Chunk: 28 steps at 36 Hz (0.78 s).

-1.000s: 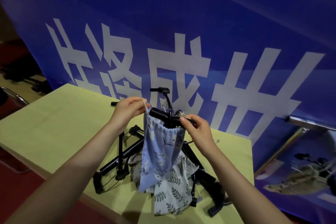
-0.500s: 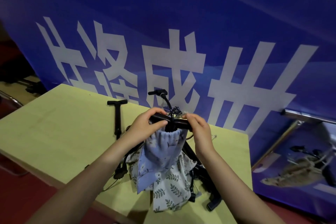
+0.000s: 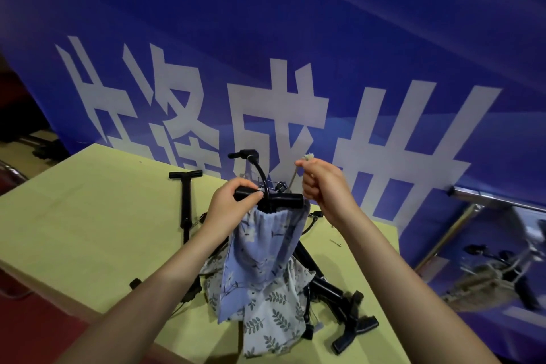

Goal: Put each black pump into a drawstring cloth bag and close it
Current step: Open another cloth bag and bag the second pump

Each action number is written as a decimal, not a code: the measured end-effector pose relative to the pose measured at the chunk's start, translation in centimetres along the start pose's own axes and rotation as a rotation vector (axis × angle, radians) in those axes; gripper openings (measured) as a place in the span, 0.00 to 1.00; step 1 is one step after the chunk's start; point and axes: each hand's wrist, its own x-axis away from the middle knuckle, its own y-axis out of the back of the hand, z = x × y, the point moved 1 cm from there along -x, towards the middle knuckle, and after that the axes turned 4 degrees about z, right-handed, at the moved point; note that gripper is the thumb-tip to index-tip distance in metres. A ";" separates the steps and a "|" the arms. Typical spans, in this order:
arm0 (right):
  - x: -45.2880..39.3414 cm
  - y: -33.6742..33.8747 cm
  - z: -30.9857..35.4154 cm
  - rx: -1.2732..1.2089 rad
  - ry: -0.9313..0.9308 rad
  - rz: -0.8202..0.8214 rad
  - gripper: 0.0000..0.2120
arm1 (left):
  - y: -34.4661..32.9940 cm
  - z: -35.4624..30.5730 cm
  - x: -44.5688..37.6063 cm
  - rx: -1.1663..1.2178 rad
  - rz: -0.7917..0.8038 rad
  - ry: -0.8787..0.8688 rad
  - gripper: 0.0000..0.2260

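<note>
A blue floral drawstring bag (image 3: 261, 257) hangs in the air above the table, its mouth gathered around a black pump whose T-handle (image 3: 283, 199) and curved hose (image 3: 255, 163) stick out the top. My left hand (image 3: 233, 204) grips the handle's left end at the bag's mouth. My right hand (image 3: 322, 183) is raised to the right, pinching the pale drawstring (image 3: 295, 176), which runs taut down to the bag. Under the bag lies a white leaf-print bag (image 3: 274, 313) among more black pumps (image 3: 334, 290).
Another black pump (image 3: 186, 210) lies on the yellow-green table (image 3: 74, 216) to the left. A small pin (image 3: 335, 242) rests near the table's right edge. A blue banner (image 3: 295, 53) with white characters stands right behind the table. Red floor shows at the left.
My right hand has let go of the bag's mouth and risen up and right, pulling the drawstring taut. The bag's opening has gathered tighter. My left hand stays on the pump handle.
</note>
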 end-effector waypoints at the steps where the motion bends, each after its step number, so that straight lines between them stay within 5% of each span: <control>1: -0.1 -0.1 0.0 0.020 -0.012 0.016 0.09 | 0.1 0.0 0.1 0.026 -0.024 0.005 0.02; 10: -0.2 0.0 0.1 0.043 -0.044 0.063 0.11 | 0.7 0.5 0.7 0.095 -0.143 0.038 0.02; 22: -0.7 -2.5 2.6 0.147 0.108 0.151 0.11 | -2.4 -1.9 1.3 0.008 0.034 0.023 0.06; 28: -0.2 -1.7 0.8 0.413 0.200 0.074 0.11 | -1.3 -1.9 1.8 0.217 -0.003 0.073 0.06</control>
